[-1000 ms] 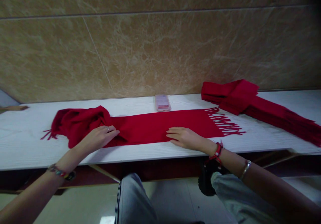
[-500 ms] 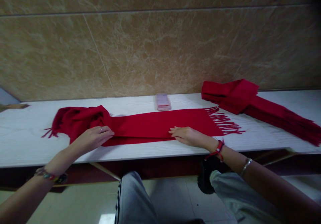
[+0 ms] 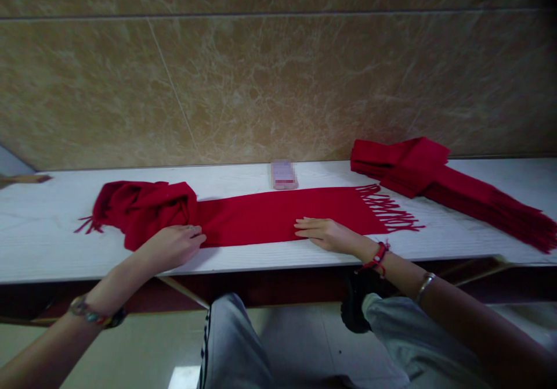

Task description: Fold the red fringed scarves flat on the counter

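Observation:
A red fringed scarf (image 3: 261,218) lies along the white bench top, its right part flat with the fringe (image 3: 391,212) spread out. At its left end the cloth is bunched into a loose heap (image 3: 143,206). My left hand (image 3: 178,245) is closed on the near edge of the scarf beside the heap, fingertips pinched together. Resting flat on the near edge farther right is my right hand (image 3: 326,232), fingers stretched out over the cloth.
A second red scarf (image 3: 418,165), folded over itself, lies at the right. A pale rectangular item (image 3: 284,175), partly blurred, sits against the tiled wall (image 3: 278,87). A brown wooden piece (image 3: 30,179) shows at the far left. My knees are below the bench.
My left hand has moved slightly right and toward me with the scarf's edge. The strip of under-layer along the near edge no longer shows. My right hand has stayed almost in place.

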The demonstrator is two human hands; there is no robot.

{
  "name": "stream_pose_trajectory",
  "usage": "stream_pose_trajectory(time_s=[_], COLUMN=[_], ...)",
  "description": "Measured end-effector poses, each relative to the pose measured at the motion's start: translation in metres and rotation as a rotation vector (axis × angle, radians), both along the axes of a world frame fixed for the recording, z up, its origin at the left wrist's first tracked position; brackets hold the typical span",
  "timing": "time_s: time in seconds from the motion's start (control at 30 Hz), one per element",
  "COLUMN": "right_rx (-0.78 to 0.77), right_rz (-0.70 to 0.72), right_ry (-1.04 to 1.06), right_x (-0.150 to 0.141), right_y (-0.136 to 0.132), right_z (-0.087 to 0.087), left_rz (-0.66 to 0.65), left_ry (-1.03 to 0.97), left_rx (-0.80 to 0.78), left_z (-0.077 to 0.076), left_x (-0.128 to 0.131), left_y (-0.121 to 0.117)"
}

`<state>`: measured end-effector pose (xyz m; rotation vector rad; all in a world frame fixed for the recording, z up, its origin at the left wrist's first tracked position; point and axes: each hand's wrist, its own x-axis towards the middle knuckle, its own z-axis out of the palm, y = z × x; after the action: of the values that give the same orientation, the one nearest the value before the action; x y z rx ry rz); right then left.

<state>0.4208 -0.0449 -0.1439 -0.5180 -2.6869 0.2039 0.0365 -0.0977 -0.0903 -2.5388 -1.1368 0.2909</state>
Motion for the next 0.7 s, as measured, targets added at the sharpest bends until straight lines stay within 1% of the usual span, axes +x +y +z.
stream_pose_trajectory(time_s=[0.07,0.13,0.17,0.23,0.3,0.37,0.47,0.57,0.7], right_rx=[0.017,0.038,0.047,0.043,0.006,-0.048,-0.103,-0.123,-0.139], right_rz=[-0.013,-0.024,-0.025,-0.029,-0.049,-0.085,-0.132,-0.162,-0.203], right_ry=[0.001,-0.001,-0.002,-0.027,-0.098,-0.195,-0.307,-0.360,-0.391], right_x=[-0.001,-0.001,-0.002,-0.002,-0.001,0.000,0.004,0.009,0.021], right_y=[0.000,-0.001,-0.001,-0.002,-0.004,-0.006,-0.009,-0.011,-0.014], right_z=[-0.001,0.000,0.001,0.004,0.009,0.015,0.021,0.023,0.022], left_rz=[0.092,0.140,0.143,0.089,0.067,0.103,0.186,0.207,0.193], left_ry=[0.007,-0.081,-0.146,-0.261,-0.330,-0.356,-0.363,-0.363,-0.349], left_rx=[0.039,0.112,0.126,0.104,0.036,-0.070,-0.184,-0.210,-0.225], left_z=[0.002,0.001,-0.002,-0.010,-0.022,-0.032,-0.042,-0.042,-0.040], left_x=[0.032,0.070,0.088,0.117,0.133,0.135,0.125,0.112,0.103], left_y=[0.001,0.008,0.014,0.029,0.044,0.055,0.063,0.064,0.065])
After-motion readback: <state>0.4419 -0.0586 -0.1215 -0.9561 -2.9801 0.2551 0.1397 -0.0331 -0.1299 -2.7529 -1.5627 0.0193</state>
